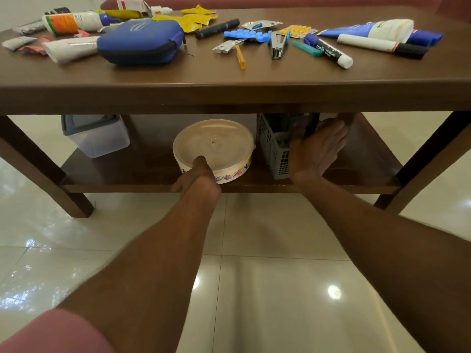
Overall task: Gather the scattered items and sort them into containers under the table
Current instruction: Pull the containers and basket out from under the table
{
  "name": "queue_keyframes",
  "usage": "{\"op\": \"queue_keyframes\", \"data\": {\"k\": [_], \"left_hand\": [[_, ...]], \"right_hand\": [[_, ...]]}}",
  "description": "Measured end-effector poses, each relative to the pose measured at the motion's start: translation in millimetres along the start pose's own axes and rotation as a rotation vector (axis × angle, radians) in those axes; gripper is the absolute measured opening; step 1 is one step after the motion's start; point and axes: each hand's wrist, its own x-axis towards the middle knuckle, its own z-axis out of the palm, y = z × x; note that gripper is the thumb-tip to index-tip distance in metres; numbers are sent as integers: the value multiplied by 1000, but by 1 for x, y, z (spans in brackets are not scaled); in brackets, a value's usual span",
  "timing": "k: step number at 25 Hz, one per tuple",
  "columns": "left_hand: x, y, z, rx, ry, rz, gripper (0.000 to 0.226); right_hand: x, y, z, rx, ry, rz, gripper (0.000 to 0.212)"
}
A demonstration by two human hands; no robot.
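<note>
Three containers stand on the lower shelf (127, 171) of a brown wooden table (229, 80). My left hand (196, 174) grips the near edge of the round lidded container (216, 146) with a flower band, thumb on its lid. My right hand (318, 146) lies flat, fingers apart, against the side of the grey slotted basket (274, 149). A clear plastic box with a grey lid (96, 135) stands at the left. Scattered on the tabletop are a blue zip case (141, 43), tubes, markers, pill strips, a stapler (277, 45) and yellow gloves (196, 17).
Table legs stand at the left (38, 169) and right (428, 159). Glossy white floor tiles (254, 276) lie between me and the table. A whiteboard marker (328, 50) and a white tube (369, 28) lie near the right end of the tabletop.
</note>
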Motion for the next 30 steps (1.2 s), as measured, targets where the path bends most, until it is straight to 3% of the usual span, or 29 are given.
{"op": "queue_keyframes", "data": {"k": [4,6,11,13,16,19,21,23,30], "left_hand": [[-5,-2,-7,-109,-99,-21,72],[-9,-3,-11,-163,-137,-15,64],[-31,-19,-31,-260,-383,-186,46],[-46,-33,-42,-291,-411,-253,51],[-71,-43,-61,-279,-373,-305,58],[-92,-35,-97,-228,-326,-325,51],[-110,-30,-123,-185,-294,-338,47],[-138,-24,-148,-145,-247,-375,46],[-282,38,-204,-123,-128,-478,43]], "right_hand": [[12,6,-1,37,-163,7,37],[7,-1,-2,118,-185,102,25],[2,-13,-11,301,-258,364,19],[-9,-12,-23,288,-296,389,20],[-32,-5,-55,211,-335,407,23],[-53,-10,-104,221,-385,470,13],[-67,-19,-144,286,-428,547,26],[-80,-33,-189,320,-463,624,34],[-83,-96,-326,287,-456,834,33]]}}
